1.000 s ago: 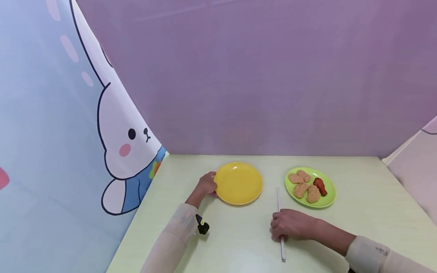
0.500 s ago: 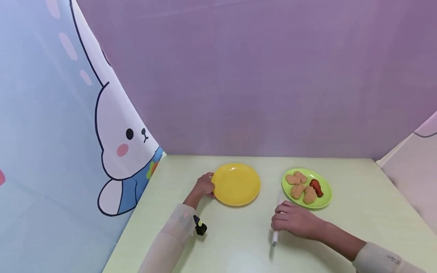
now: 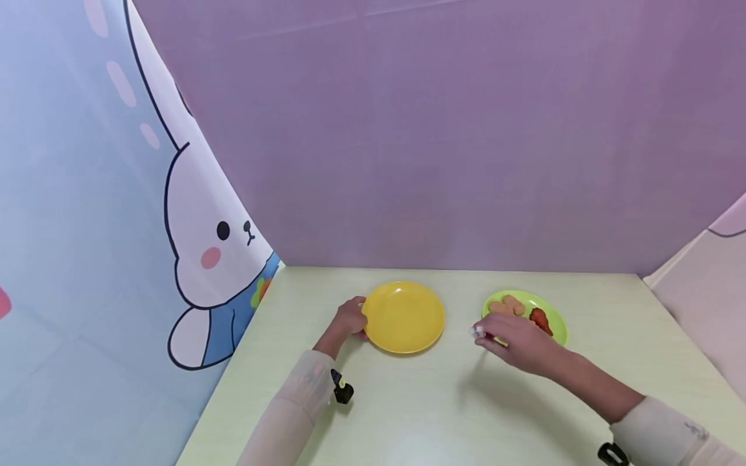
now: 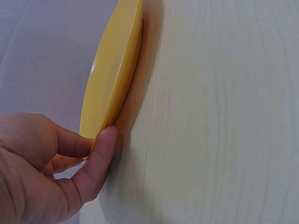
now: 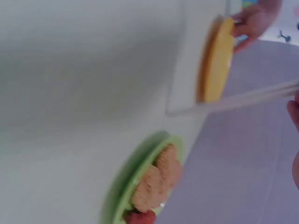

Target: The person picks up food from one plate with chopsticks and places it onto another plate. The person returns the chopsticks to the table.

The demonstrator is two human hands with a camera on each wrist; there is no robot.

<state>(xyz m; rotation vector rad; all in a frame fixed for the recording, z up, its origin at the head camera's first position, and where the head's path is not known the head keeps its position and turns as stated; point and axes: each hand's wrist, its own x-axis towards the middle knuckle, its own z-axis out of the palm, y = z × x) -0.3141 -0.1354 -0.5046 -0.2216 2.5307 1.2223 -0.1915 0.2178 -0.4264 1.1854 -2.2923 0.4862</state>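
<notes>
My left hand (image 3: pixel 351 316) pinches the left rim of a yellow plate (image 3: pixel 404 317), thumb and fingers on either side of the edge in the left wrist view. Raised above the table, my right hand (image 3: pixel 527 343) grips a pair of pale chopsticks (image 5: pixel 238 101). Their near ends point up toward the head camera, while their length shows blurred in the right wrist view. Beyond this hand lies a green plate (image 3: pixel 561 330) holding several tan breaded pieces (image 3: pixel 513 304) and one dark red piece (image 3: pixel 541 320). The hand covers part of that plate in the head view.
Both plates are on a pale wood-grain table (image 3: pixel 402 414). A purple backdrop (image 3: pixel 443 142) rises at its far edge, and a blue panel with a cartoon rabbit (image 3: pixel 215 246) stands along the left. Black wrist devices (image 3: pixel 342 391) sit at the sleeves.
My right hand has lifted the chopsticks off the table and moved up toward the green plate, tilting their near ends upward. The left hand stays on the yellow plate.
</notes>
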